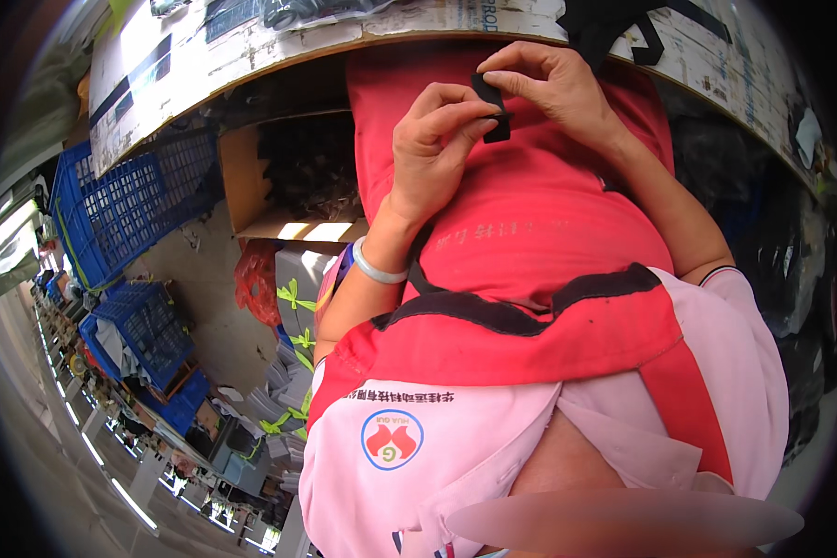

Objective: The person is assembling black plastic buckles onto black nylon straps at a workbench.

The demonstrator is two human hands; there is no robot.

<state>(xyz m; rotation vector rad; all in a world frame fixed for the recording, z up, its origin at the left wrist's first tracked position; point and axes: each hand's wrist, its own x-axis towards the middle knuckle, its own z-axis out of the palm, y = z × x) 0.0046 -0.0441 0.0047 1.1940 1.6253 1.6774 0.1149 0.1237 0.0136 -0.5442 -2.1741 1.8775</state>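
Note:
Above the lap of my red apron (530, 214), close to the table's edge, both hands hold one short black strip (498, 132) that looks like fabric. My left hand (430, 144), with a pale bangle on its wrist, pinches the strip's lower part between thumb and fingertips. The upper end is pinched by my right hand (553, 91), thumb against forefinger. Fingertips cover some of the strip, so its full shape is partly hidden.
A worn white-topped table (344, 42) runs across the far side, with black straps (614, 23) lying on it at right. At left stand an open cardboard box (244, 191) of dark pieces, a blue crate (126, 209), another blue crate (144, 330) and a red plastic bag (257, 284).

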